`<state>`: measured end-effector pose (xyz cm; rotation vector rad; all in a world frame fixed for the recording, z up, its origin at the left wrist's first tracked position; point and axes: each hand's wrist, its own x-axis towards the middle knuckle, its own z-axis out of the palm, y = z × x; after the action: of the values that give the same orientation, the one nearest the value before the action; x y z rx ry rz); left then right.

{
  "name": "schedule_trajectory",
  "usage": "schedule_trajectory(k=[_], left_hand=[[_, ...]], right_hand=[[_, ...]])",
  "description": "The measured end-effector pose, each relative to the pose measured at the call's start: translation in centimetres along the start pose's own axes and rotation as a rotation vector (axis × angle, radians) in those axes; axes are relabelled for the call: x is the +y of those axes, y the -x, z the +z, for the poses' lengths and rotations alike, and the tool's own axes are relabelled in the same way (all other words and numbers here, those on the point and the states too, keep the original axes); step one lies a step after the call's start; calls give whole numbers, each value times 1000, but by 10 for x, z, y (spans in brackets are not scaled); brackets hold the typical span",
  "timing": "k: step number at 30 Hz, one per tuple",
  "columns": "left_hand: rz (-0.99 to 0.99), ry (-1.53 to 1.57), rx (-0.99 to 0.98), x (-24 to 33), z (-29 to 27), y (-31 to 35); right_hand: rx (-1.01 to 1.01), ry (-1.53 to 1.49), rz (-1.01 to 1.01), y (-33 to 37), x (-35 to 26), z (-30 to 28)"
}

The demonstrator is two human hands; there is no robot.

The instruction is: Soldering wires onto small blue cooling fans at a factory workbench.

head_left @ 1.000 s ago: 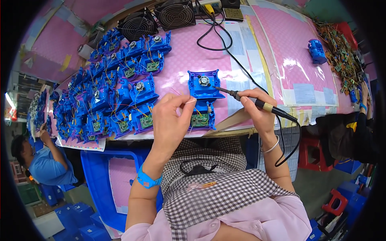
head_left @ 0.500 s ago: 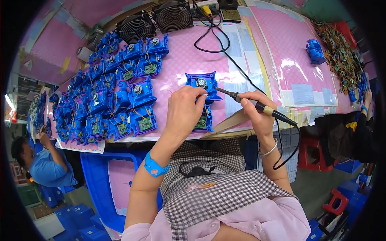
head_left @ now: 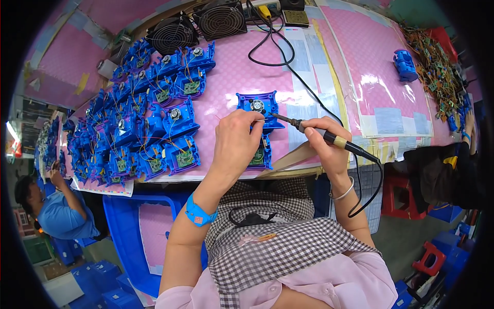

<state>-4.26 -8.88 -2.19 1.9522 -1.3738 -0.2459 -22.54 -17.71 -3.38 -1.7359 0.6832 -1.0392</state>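
While left hand point(head_left: 234, 136) pinches wire point(head_left: 261, 120) | right hand point(head_left: 332, 157) holds soldering iron point(head_left: 340, 142)

My left fingers point(head_left: 252, 118) pinch a thin pale strand point(head_left: 261, 120) over a blue plastic housing with a purple rim and round silver disc point(head_left: 271, 107). My right fingers point(head_left: 318, 141) hold a black pen-shaped soldering iron with a yellowish band point(head_left: 337, 140), its dark tip at the housing's right side. On the pink-covered table point(head_left: 226, 77), rows of blue housings with green boards point(head_left: 154, 123) crowd my left, below two black round-grilled fans point(head_left: 220, 21).
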Motion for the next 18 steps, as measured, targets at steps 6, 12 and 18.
schedule_trajectory(k=[6,12,18], left_hand=[[2,6,13,-2,2,1],[-4,47,20,-1,2,1],[1,46,12,0,2,0]], right_hand=[[-5,33,-25,2,-3,-3],[-4,15,20,5,-9,-6],[59,-52,79,7,-2,-11]])
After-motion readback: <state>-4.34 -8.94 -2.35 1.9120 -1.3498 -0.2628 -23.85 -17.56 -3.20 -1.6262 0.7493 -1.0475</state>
